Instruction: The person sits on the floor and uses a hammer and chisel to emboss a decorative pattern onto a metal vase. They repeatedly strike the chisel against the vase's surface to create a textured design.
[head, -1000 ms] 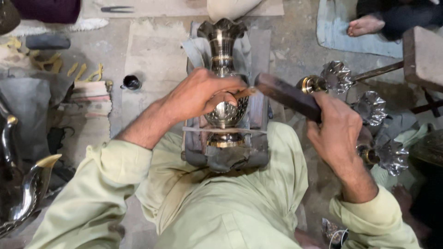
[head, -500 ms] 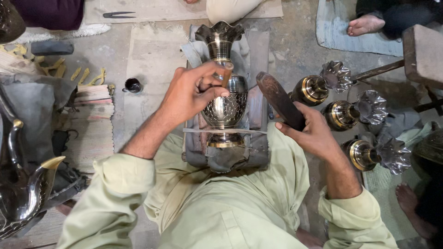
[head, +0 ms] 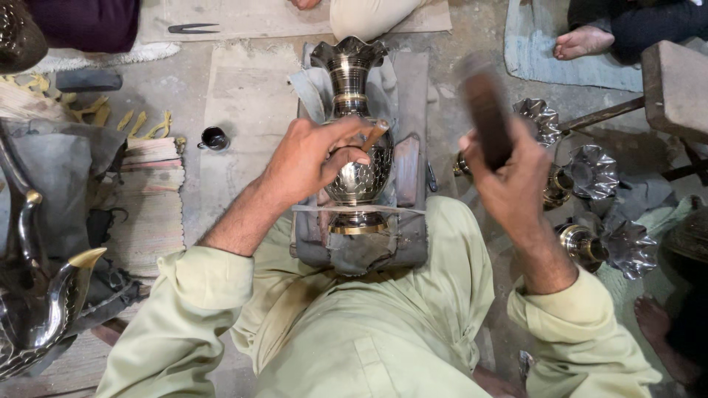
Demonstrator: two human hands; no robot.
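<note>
A dark metal vase [head: 351,88] with brass bands and a fluted rim lies on a padded wooden block [head: 409,173] in front of my lap. My left hand [head: 310,158] rests on the vase's patterned belly and pinches a small chisel [head: 376,135] against it. My right hand [head: 509,180] is raised to the right of the vase and grips a dark wooden mallet [head: 485,110], which is blurred and lifted upright.
Three more fluted vases [head: 601,247] lie on the floor at the right. A small black cup [head: 214,138] stands left of the block. A metal spouted vessel [head: 44,309] sits at the lower left. Other people's bare feet [head: 582,42] show at the top right.
My right hand has swung the mallet from lying over the vase up and to the right, now upright. My left hand has stayed on the vase with the chisel.
</note>
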